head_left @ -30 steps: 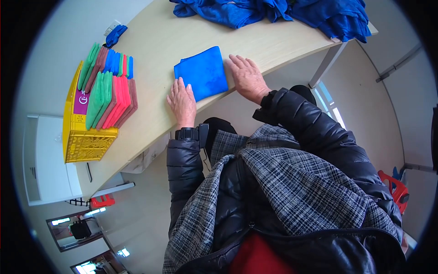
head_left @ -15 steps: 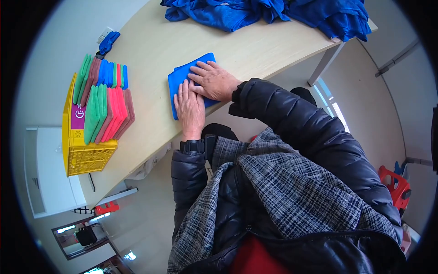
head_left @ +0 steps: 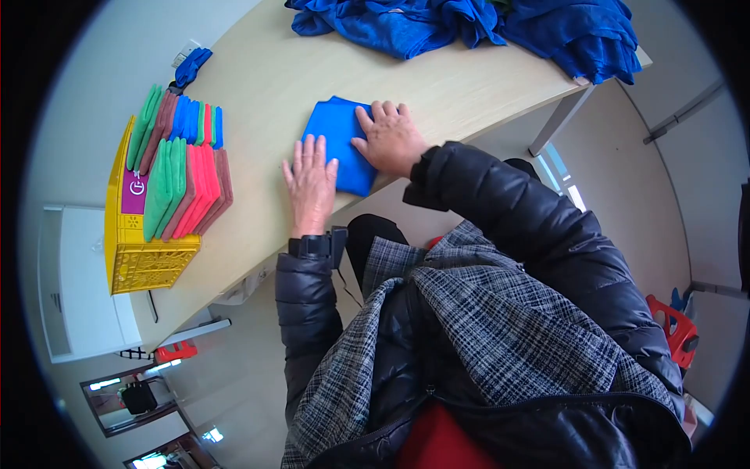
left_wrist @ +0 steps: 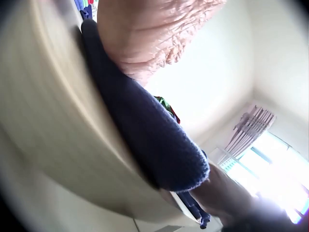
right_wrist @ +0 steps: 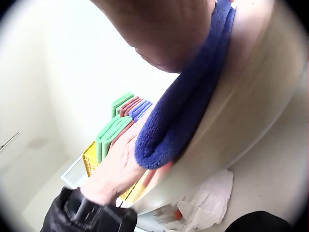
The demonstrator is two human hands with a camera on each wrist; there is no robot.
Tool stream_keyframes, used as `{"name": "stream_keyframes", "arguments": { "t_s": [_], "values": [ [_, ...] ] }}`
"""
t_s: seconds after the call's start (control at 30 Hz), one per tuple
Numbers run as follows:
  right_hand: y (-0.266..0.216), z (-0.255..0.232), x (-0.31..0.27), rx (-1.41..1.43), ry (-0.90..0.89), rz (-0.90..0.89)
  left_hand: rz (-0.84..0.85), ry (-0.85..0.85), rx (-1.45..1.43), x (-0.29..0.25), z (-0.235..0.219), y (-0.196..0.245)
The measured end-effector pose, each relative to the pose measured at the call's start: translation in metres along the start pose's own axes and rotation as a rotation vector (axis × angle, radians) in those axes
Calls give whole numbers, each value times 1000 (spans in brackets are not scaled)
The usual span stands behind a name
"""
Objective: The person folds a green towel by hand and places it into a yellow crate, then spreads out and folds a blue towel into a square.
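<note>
A folded blue towel (head_left: 341, 134) lies flat near the table's front edge, its layers showing as a thick rounded fold (right_wrist: 176, 118) in the right wrist view. My left hand (head_left: 312, 186) rests along its left side, fingers extended and a little spread. Across the towel's right side lies my right hand (head_left: 392, 141), palm down with the fingers spread. In the left wrist view the towel (left_wrist: 140, 130) sits under the left hand (left_wrist: 149, 36), and the right hand (left_wrist: 224, 193) shows beyond its end. Neither hand curls round the cloth.
A yellow basket (head_left: 152, 266) at the table's left holds upright folded green, brown, blue and red towels (head_left: 187, 187). A heap of loose blue cloth (head_left: 398, 27) lies along the far side. A small blue bundle (head_left: 191, 66) is by the wall behind the basket.
The right hand came in from beside the towel onto it, up against the left hand, then shifted right, so the hands are now apart. The towel has turned slightly.
</note>
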State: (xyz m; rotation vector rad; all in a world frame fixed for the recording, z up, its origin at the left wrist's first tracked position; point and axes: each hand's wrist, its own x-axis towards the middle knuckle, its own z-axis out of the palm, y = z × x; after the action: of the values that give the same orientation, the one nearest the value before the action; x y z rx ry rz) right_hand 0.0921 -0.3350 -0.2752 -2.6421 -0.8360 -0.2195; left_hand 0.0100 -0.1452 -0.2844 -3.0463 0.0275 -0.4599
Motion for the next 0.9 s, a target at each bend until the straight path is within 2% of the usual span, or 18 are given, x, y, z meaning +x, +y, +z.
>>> {"name": "stream_keyframes", "arguments": {
  "t_s": [0.17,0.27,0.3,0.37,0.4,0.47,0.57,0.63,0.73,0.9],
  "values": [
    [-14,-21,-53,-165,-30,53,-120,-34,32,11,3,-20],
    [-20,-35,-54,-330,-20,28,-234,48,-312,7,10,-21],
    [-24,-39,-46,-273,-24,-40,-236,44,-314,3,16,-20],
    [-39,-48,-28,-161,-33,-174,-173,138,-345,-8,39,-16],
    [-50,-34,-19,-163,-35,-173,-139,189,-359,-9,45,-14],
    [-69,3,-3,89,71,-349,-137,188,-390,-13,51,-15],
    [-68,22,6,191,7,-301,-141,184,-453,-15,48,-10],
    [-62,30,12,246,-34,-281,-168,131,-324,-14,32,-4],
    [-36,31,17,94,17,-275,-191,67,-228,-13,18,4],
    [-12,26,29,31,16,-266,-225,32,-153,-12,8,11]
  ]
}}
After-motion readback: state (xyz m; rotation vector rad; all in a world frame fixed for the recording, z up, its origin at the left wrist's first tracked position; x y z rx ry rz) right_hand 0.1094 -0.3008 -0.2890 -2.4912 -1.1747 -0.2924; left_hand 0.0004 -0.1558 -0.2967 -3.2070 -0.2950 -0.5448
